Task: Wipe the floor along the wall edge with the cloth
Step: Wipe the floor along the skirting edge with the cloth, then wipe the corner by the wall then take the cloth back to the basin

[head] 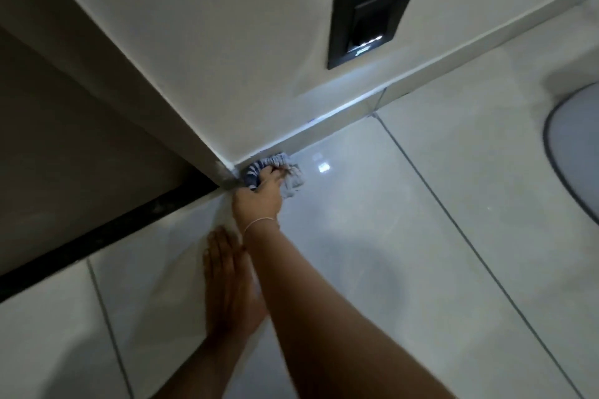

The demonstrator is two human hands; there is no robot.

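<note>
The right hand (259, 197) reaches forward to the outer corner of the wall (227, 42), its fingers (275, 173) curled around a bunched blue-and-white striped cloth (278, 172). The cloth is pressed on the glossy tiled floor (372, 220), touching the skirting (340, 116) right at the corner. The left hand (230, 282) lies flat on the floor just behind, fingers stretched out and close together. A thin bracelet (259, 223) circles the right wrist. A dark switch plate (372, 13) sits on the wall above.

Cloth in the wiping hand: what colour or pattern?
Blue and white stripes on the cloth, seen in the head view.
</note>
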